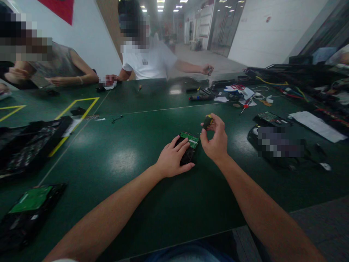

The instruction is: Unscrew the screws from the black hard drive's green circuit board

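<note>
A black device with a green circuit board lies on the green table in front of me. My left hand rests flat across it, fingers spread over the board and the black casing. Just right of the device, my right hand is raised a little above the table. Its fingers grip a screwdriver by the dark green and yellow handle. The screwdriver's shaft points down toward the right edge of the board, and its tip is too small to make out.
Another black device with a green board lies at near left, below a large black housing. Rightward are a dark unit, a white cloth and a red screwdriver. Cables and tools lie farther back. Two people sit across the table.
</note>
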A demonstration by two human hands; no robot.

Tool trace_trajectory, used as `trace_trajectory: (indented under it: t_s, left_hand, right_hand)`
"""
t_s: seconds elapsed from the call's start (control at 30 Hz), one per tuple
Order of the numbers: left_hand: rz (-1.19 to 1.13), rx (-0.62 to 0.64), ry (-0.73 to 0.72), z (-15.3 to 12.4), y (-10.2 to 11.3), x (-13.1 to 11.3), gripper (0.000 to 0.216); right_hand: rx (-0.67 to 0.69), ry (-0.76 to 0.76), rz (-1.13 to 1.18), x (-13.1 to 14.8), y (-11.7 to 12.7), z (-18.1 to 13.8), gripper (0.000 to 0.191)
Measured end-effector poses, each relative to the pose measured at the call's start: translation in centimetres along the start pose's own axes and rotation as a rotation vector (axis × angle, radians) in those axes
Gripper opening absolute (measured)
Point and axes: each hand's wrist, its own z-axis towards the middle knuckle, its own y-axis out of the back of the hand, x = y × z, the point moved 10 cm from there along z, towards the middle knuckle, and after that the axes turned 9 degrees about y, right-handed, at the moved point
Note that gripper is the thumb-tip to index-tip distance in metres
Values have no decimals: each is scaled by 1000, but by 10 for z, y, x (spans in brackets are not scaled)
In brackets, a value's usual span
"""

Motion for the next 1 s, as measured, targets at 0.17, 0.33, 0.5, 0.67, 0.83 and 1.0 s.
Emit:
trace_trajectory:
  t_s: [0.17,0.33,0.5,0.67,0.83,1.0]
  left_hand:
    - [18,2,5,0,-1,0,94]
    - [22,2,5,0,-1,0,93]
    - [21,0,4,-1,-1,0,94]
    - [17,3,0,-1,-1,0,95]
    - [9,-1,1,-1,0,0,94]
    - [1,-8,-6,-1,0,0,94]
  right_hand:
    - [-5,23,-63,1,2,0,66]
    - [25,38,-103,4,3,2,64]
    - [11,34,-78,5,4,2,64]
    - [-7,12,-56,2,4,2,63]
    - [3,24,-104,5,7,5,60]
    - [17,65,-90,12,6,6,59]
